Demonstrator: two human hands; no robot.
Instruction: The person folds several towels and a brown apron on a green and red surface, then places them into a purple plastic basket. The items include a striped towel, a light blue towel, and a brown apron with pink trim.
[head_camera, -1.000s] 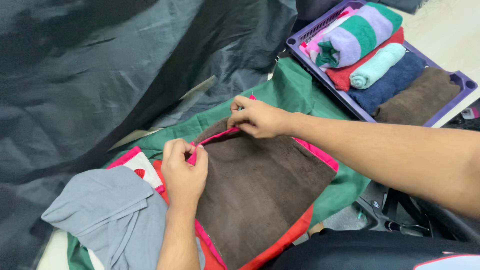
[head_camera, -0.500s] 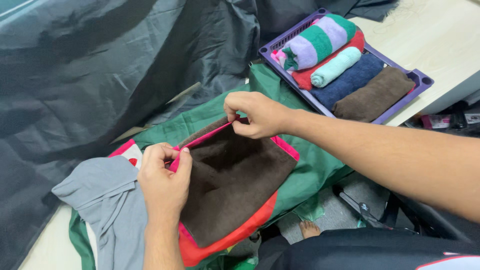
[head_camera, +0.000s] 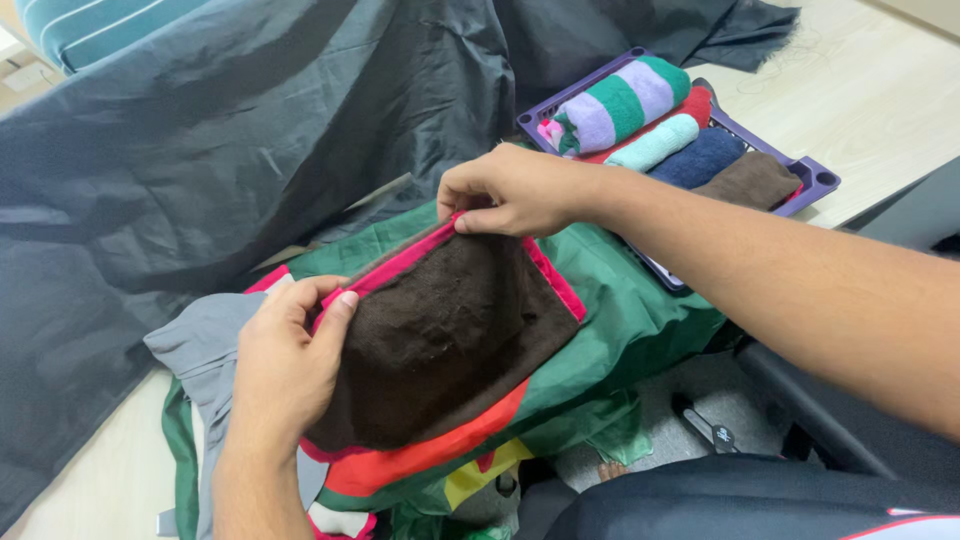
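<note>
- Head view: brown towel (head_camera: 440, 330) with pink trim, folded and fuzzy, raised over the green cloth (head_camera: 620, 310)
- left hand (head_camera: 285, 365) pinched closed on its near-left corner; right hand (head_camera: 510, 190) pinched closed on its far corner; towel spans between them
- purple tray (head_camera: 815, 180) of rolled towels beyond, toward the far-right edge

Light: even, soft indoor, fairly bright.
Shadows: faint, in folds of the dark sheet (head_camera: 200, 150).
Sharpness: mostly crisp; near forearm slightly soft.
</note>
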